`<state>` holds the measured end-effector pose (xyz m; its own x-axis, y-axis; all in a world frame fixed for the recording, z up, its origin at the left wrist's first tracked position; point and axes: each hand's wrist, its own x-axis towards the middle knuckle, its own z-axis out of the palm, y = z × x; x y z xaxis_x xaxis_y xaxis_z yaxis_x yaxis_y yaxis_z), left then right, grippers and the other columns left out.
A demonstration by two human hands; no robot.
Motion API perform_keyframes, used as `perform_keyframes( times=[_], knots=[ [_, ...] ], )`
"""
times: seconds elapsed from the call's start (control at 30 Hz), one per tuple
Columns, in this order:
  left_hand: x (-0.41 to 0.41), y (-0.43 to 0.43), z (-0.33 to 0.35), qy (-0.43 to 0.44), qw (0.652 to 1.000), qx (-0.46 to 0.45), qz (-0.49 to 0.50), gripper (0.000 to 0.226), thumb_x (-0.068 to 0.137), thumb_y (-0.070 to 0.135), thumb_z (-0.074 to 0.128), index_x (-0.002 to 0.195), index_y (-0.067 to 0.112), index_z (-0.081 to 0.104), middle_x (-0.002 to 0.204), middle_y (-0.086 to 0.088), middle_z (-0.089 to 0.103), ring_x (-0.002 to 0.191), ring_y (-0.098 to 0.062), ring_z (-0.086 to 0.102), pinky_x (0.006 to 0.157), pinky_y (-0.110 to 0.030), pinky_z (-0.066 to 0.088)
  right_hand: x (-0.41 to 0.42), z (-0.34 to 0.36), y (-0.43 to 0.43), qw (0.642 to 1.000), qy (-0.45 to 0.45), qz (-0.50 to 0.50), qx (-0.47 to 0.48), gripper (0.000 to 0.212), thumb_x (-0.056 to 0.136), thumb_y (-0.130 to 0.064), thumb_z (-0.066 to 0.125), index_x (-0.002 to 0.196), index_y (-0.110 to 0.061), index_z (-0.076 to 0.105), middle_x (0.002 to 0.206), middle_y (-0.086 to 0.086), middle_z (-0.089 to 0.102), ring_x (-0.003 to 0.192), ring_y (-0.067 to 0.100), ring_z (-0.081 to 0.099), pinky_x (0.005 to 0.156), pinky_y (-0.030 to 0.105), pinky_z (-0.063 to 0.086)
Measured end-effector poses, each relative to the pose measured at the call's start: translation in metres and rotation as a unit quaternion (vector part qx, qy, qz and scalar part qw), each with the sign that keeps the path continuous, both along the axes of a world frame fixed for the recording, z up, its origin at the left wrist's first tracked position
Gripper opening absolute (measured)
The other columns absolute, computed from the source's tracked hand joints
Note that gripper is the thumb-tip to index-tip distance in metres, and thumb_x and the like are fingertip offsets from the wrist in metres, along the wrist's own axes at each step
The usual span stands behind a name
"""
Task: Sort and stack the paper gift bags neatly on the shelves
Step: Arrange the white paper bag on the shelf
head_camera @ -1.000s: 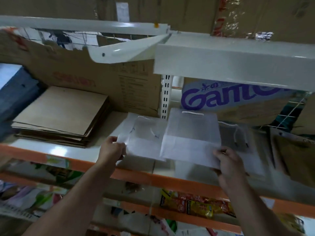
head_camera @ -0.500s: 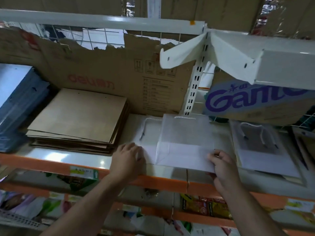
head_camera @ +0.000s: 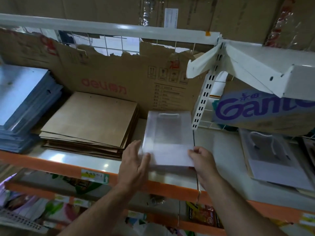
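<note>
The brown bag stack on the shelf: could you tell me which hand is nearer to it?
Left. The left hand sits just beside the brown bag stack, at its near right corner; the right hand is farther right, holding the white bag.

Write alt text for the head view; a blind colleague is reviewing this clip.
Two bare hands, left hand and right hand, square up a white paper gift bag lying flat on an orange-edged shelf. To its left sit a stack of brown bags and a stack of blue bags.
</note>
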<state>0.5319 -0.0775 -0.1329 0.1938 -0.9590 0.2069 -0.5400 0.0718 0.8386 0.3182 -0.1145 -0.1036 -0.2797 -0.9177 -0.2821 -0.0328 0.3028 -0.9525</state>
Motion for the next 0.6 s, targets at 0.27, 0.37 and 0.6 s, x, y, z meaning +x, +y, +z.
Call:
perform_keyframes(
  times=[0.27, 0.37, 0.6],
  knots=[
    [-0.002, -0.007, -0.003, -0.182, 0.98, 0.066, -0.045, 0.068, 0.091, 0.071, 0.042, 0.152, 0.044, 0.025, 0.165, 0.01, 0.008, 0.151, -0.015, 0.005, 0.12, -0.047, 0.025, 0.016, -0.01, 0.005, 0.937, 0.342, 0.074, -0.006, 0.047, 0.09, -0.036, 0.063, 0.132, -0.021, 0.049, 0.118, 0.0, 0.061, 0.096, 0.018, 0.061, 0.067, 0.025, 0.044],
    [-0.002, -0.008, -0.003, -0.212, 0.972, 0.08, -0.062, 0.067, 0.091, 0.071, 0.042, 0.151, 0.045, 0.026, 0.165, 0.01, 0.01, 0.151, -0.015, 0.003, 0.12, -0.045, 0.024, 0.017, -0.011, 0.008, 0.883, 0.455, 0.112, -0.02, 0.06, 0.09, -0.051, 0.057, 0.143, -0.028, 0.042, 0.138, 0.0, 0.045, 0.109, 0.017, 0.055, 0.074, 0.028, 0.042],
    [-0.005, -0.008, -0.003, -0.281, 0.952, 0.092, -0.079, 0.067, 0.089, 0.075, 0.037, 0.148, 0.044, 0.032, 0.162, 0.01, 0.019, 0.149, -0.017, 0.008, 0.118, -0.043, 0.027, 0.018, -0.015, 0.005, 0.785, 0.577, 0.224, -0.031, 0.063, 0.088, -0.066, 0.039, 0.142, -0.035, 0.045, 0.136, -0.004, 0.045, 0.121, 0.017, 0.039, 0.096, 0.036, 0.041]
  ],
)
